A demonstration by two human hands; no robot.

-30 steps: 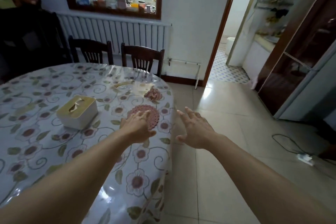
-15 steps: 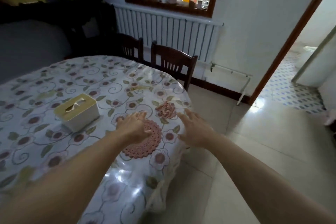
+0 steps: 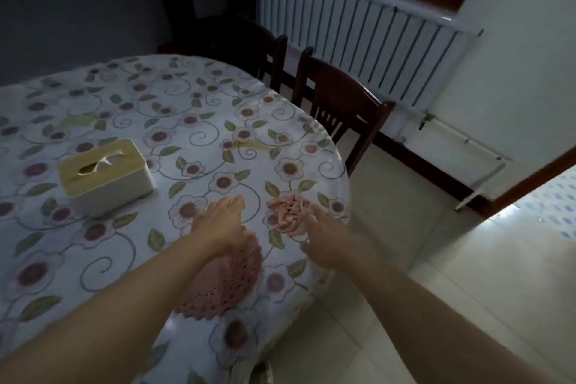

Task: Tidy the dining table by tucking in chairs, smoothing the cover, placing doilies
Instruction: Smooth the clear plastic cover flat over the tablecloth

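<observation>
A round pink crocheted doily (image 3: 224,284) lies flat on the floral table cover (image 3: 193,134) near the table's right edge. My left hand (image 3: 223,224) rests on the doily's far side with straight fingers reaching onto the cover. A second pink doily (image 3: 288,213), crumpled into a bunch, sits just beyond and to the right. My right hand (image 3: 327,240) is at the table's edge, its fingers touching the crumpled doily's near side. Two dark wooden chairs (image 3: 339,106) stand tucked against the table's far right side.
A white tissue box with a yellow lid (image 3: 104,173) stands on the table to the left of my hands. A white radiator (image 3: 358,28) runs along the far wall. Pale tiled floor (image 3: 452,259) lies to the right, with a doorway at the far right.
The view has turned left and down over the table. My right hand has moved from the air beside the table onto the crumpled doily. My left hand stays on the flat doily.
</observation>
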